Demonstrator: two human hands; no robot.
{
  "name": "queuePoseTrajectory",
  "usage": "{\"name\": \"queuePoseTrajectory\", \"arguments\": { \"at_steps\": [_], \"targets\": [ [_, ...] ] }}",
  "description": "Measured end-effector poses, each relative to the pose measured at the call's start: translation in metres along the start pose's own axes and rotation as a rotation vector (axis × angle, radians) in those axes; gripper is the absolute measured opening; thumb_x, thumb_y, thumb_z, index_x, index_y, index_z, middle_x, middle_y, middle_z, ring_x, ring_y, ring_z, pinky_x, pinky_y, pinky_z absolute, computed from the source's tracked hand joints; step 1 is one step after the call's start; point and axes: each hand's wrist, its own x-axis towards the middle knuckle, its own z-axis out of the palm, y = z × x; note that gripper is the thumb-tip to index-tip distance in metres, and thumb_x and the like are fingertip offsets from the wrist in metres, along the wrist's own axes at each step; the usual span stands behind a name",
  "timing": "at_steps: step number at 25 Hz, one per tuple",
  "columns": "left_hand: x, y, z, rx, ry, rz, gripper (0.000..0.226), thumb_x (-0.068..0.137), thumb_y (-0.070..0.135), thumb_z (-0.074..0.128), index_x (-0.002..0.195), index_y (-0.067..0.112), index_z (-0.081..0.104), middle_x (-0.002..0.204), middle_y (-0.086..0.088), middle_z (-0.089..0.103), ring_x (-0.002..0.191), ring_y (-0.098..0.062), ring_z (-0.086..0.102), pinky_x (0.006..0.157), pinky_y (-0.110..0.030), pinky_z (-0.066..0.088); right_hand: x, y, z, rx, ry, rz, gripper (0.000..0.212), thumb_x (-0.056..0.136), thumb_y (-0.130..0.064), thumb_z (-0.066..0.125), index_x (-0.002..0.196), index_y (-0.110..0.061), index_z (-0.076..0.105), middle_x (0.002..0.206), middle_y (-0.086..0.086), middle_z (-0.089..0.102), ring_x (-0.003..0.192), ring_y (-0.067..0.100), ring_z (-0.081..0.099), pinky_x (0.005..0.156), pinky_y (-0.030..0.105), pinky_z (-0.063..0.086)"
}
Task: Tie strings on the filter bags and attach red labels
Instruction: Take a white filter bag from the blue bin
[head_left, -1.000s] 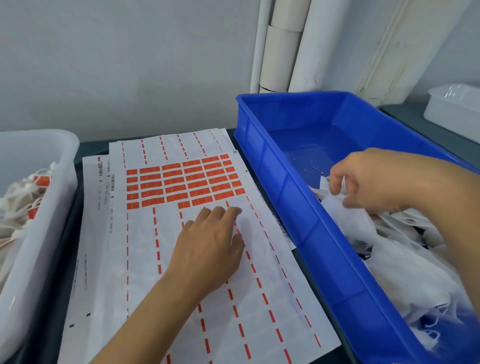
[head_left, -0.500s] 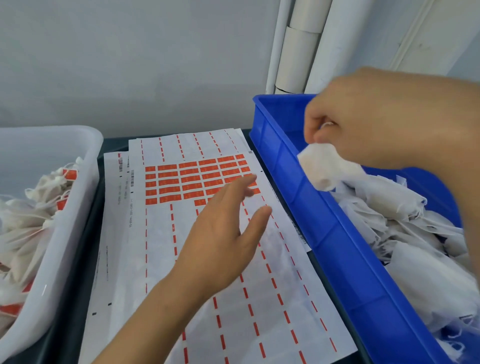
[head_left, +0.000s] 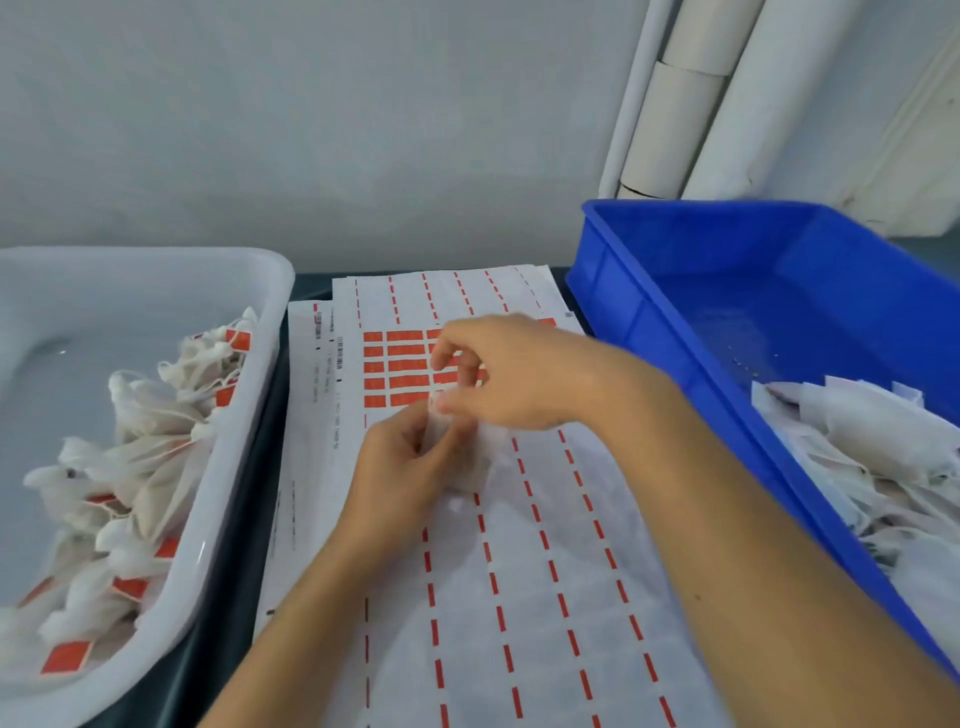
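Note:
A white filter bag (head_left: 470, 457) is held above the label sheet (head_left: 519, 597), between both hands. My left hand (head_left: 410, 462) grips the bag from the left with curled fingers. My right hand (head_left: 509, 374) pinches the bag's top edge with thumb and fingers, other fingers raised. Remaining red labels (head_left: 400, 366) sit in a block near the sheet's far end, partly hidden by my right hand. Untied white bags (head_left: 883, 452) lie piled in the blue crate (head_left: 675, 332) at right. Finished bags with red labels (head_left: 150, 467) fill the white tub (head_left: 249, 415) at left.
White pipes (head_left: 675, 104) stand against the wall behind the blue crate. A second paper sheet (head_left: 311, 395) lies under the label sheet on the dark table. The crate's far half shows bare blue floor.
My right hand carried a bag from the blue crate over to the sheet's middle. My left hand lifted off the sheet and took hold of the bag.

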Motion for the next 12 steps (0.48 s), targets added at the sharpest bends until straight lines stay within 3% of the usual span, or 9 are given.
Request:
{"name": "queuePoseTrajectory", "arguments": {
  "at_steps": [1,3,6,9,12],
  "targets": [
    [-0.001,-0.006,-0.002,-0.048,0.040,-0.016,0.016,0.101,0.034,0.066,0.092,0.024,0.075,0.079,0.002,0.075,0.074,-0.014,0.072,0.066,-0.026,0.060,0.002,0.006,0.017,0.080,0.004,0.033,0.039,0.093,-0.054,0.065,0.126,-0.034,0.061,0.114,-0.018,0.063,0.099,0.007,0.060,0.077,0.028,0.048],
    [0.003,-0.014,-0.003,-0.103,0.103,-0.046,0.009,0.100,0.034,0.067,0.101,0.031,0.076,0.090,0.010,0.078,0.085,-0.012,0.075,0.069,-0.022,0.062,0.004,0.019,0.046,0.198,0.055,0.048,0.034,0.094,-0.060,0.061,0.113,-0.032,0.066,0.109,-0.016,0.068,0.093,0.007,0.064,0.075,0.026,0.050],
    [0.007,-0.017,-0.003,-0.169,0.134,-0.070,0.014,0.098,0.038,0.068,0.109,0.033,0.075,0.102,0.018,0.078,0.096,-0.005,0.074,0.072,-0.012,0.057,0.000,0.035,0.065,0.397,0.230,0.054,0.018,0.095,-0.051,0.065,0.099,-0.034,0.069,0.094,-0.019,0.070,0.085,0.003,0.070,0.070,0.019,0.058],
    [0.007,-0.017,-0.006,-0.251,0.120,-0.072,0.018,0.099,0.039,0.067,0.115,0.034,0.074,0.112,0.019,0.077,0.104,-0.004,0.073,0.078,-0.016,0.060,-0.005,0.046,0.070,0.611,0.356,0.072,0.006,0.097,-0.032,0.070,0.094,-0.027,0.072,0.085,-0.017,0.074,0.076,0.002,0.074,0.065,0.014,0.059],
    [0.007,-0.017,-0.006,-0.267,0.156,-0.091,0.019,0.099,0.044,0.067,0.110,0.031,0.076,0.109,0.014,0.077,0.105,-0.010,0.072,0.085,-0.032,0.064,-0.005,0.048,0.072,0.602,0.401,0.067,0.008,0.097,-0.033,0.069,0.091,-0.027,0.071,0.083,-0.018,0.073,0.075,0.003,0.073,0.064,0.013,0.058]
  ]
}}
